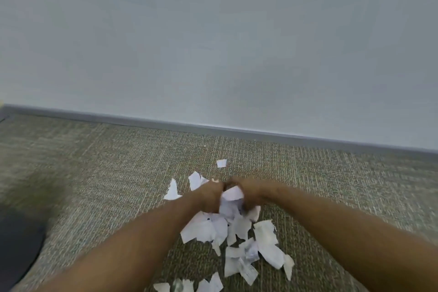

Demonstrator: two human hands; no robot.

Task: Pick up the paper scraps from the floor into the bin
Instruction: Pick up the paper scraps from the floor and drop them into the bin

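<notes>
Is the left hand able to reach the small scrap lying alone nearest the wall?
Probably yes: the small scrap lies on open carpet just beyond the left hand, but that hand already grips paper.

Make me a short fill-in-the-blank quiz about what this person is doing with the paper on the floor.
1. Both hands, the left hand and the right hand, gather a bunch of torn ____.
2. The paper scraps lie on a ____ floor.
3. One small scrap lies alone, nearer the ____ than the rest.

Missing words: paper; carpeted; wall
</notes>
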